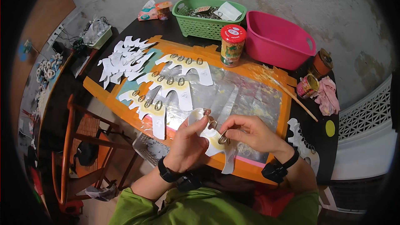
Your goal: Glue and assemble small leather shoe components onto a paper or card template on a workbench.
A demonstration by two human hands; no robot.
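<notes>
My left hand (189, 143) grips a white curved cut-out piece (227, 158) with a yellowish smear along it, thumb on top. Metal rings sit along this piece's upper edge. My right hand (252, 132) pinches a metal ring (223, 137) against the piece's right part, fingertips closed. Farther off on the plastic-covered board (260, 100) lie three similar white pieces: the far one (203, 73), the middle one (183, 96) and the near one (158, 125). Each carries several rings over a yellowish band.
At the back stand a green basket (200, 28) of metal parts, a pink tub (277, 37) and a red-lidded jar (232, 48). White cut-outs (123, 62) are heaped at left. A wooden stick (298, 101), an open can (307, 86) and a pink cloth (327, 98) lie right. A chair (89, 141) stands left.
</notes>
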